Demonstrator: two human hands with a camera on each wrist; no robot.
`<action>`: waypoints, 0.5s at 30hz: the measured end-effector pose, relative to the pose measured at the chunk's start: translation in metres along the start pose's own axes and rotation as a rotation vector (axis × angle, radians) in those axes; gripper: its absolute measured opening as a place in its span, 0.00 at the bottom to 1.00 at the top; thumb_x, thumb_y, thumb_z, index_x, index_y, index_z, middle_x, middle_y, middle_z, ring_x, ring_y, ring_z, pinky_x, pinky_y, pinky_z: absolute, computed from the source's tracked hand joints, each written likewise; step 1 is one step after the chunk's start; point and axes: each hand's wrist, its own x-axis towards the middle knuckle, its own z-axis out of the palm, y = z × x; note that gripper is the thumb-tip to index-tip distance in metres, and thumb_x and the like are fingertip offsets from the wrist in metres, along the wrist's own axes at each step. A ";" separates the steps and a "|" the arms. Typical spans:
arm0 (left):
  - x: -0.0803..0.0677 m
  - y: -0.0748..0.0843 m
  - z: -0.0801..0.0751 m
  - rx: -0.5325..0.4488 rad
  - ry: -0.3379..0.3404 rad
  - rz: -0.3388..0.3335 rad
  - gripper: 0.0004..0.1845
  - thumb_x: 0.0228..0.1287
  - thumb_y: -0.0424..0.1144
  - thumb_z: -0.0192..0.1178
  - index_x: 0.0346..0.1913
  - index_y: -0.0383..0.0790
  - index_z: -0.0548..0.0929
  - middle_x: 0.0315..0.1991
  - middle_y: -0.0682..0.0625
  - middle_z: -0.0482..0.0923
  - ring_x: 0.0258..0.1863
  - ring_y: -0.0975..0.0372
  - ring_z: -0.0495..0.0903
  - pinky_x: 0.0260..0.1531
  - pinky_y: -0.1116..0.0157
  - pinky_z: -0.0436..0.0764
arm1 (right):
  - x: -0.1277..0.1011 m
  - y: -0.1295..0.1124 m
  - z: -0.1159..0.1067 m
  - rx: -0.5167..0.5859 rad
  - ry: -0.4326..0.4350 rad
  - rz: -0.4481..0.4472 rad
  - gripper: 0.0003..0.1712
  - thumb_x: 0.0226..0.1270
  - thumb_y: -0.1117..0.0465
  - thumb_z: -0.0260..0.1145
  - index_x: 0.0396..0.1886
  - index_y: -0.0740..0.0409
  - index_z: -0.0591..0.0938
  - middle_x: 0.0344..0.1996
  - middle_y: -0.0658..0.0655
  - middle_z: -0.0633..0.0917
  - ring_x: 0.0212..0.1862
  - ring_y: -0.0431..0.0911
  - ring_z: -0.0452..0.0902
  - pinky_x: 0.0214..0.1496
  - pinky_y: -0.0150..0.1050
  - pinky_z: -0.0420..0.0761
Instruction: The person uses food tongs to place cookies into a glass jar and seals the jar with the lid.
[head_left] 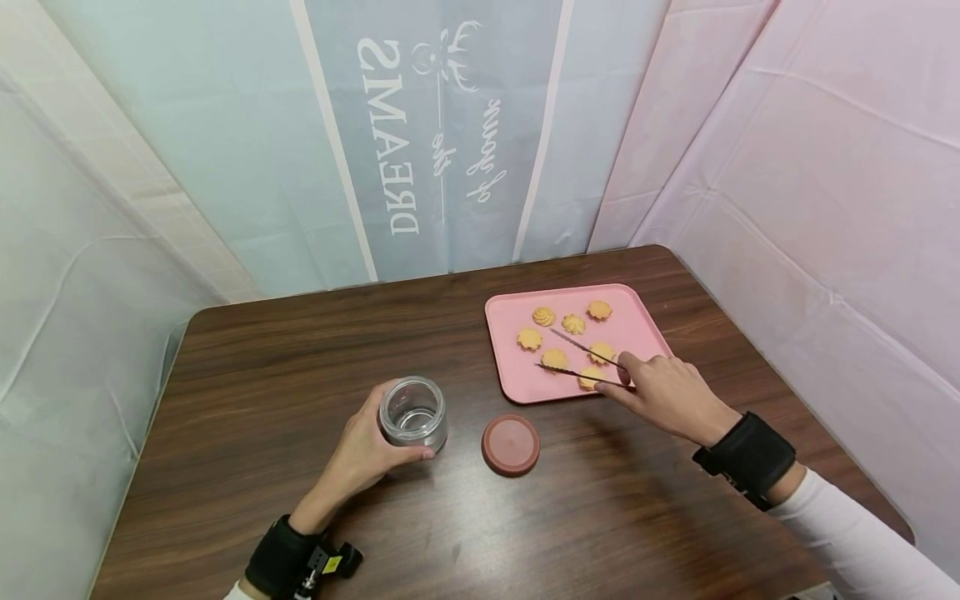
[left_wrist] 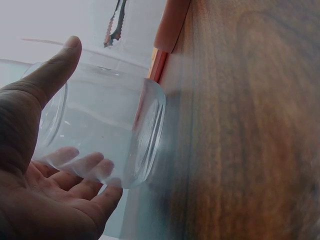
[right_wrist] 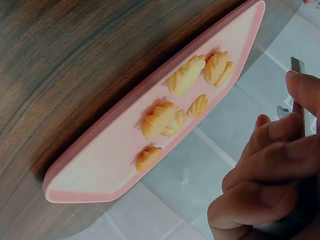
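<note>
Fingers of right hand (head_left: 663, 392) pinching tongs (head_left: 587, 348), spread tips hovering over pink tray (head_left: 636, 325), cookies (head_left: 529, 339) lying below; left hand (head_left: 366, 450), farther, gripping jar (head_left: 412, 425) left of tray.

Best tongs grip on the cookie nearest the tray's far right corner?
I'd pinch the cookie by opposite sides of its scalloped edge, the serrated tongs coming from above: it lies apart from its neighbours on the pink tray, whose raised rim would likely hinder a low sideways approach.

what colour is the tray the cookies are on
The tray is pink, seen best in the head view.
</note>
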 end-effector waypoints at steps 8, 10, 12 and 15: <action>0.000 -0.002 0.000 0.006 0.003 0.010 0.55 0.37 0.48 0.91 0.72 0.45 0.72 0.62 0.44 0.83 0.61 0.51 0.82 0.60 0.44 0.76 | -0.001 0.004 0.006 -0.005 -0.012 0.023 0.22 0.72 0.42 0.72 0.32 0.52 0.75 0.13 0.46 0.69 0.17 0.40 0.64 0.19 0.38 0.63; 0.000 -0.002 0.000 0.006 0.001 0.011 0.55 0.37 0.47 0.91 0.72 0.45 0.72 0.62 0.44 0.83 0.61 0.51 0.82 0.60 0.44 0.76 | -0.002 0.005 0.008 -0.006 -0.015 0.027 0.23 0.72 0.42 0.72 0.31 0.52 0.74 0.14 0.46 0.68 0.18 0.40 0.64 0.19 0.38 0.63; 0.000 -0.001 0.000 0.007 0.000 0.011 0.56 0.37 0.47 0.91 0.72 0.45 0.72 0.62 0.43 0.83 0.61 0.50 0.82 0.60 0.44 0.76 | -0.002 0.006 0.010 -0.008 -0.017 0.030 0.23 0.72 0.42 0.72 0.30 0.52 0.74 0.14 0.46 0.68 0.18 0.40 0.63 0.19 0.38 0.62; 0.000 0.000 -0.001 0.008 -0.001 0.011 0.56 0.37 0.47 0.91 0.72 0.44 0.72 0.62 0.43 0.82 0.61 0.50 0.81 0.60 0.44 0.76 | -0.003 0.008 0.013 -0.005 -0.023 0.035 0.25 0.72 0.42 0.72 0.28 0.52 0.72 0.15 0.46 0.66 0.18 0.40 0.62 0.20 0.38 0.62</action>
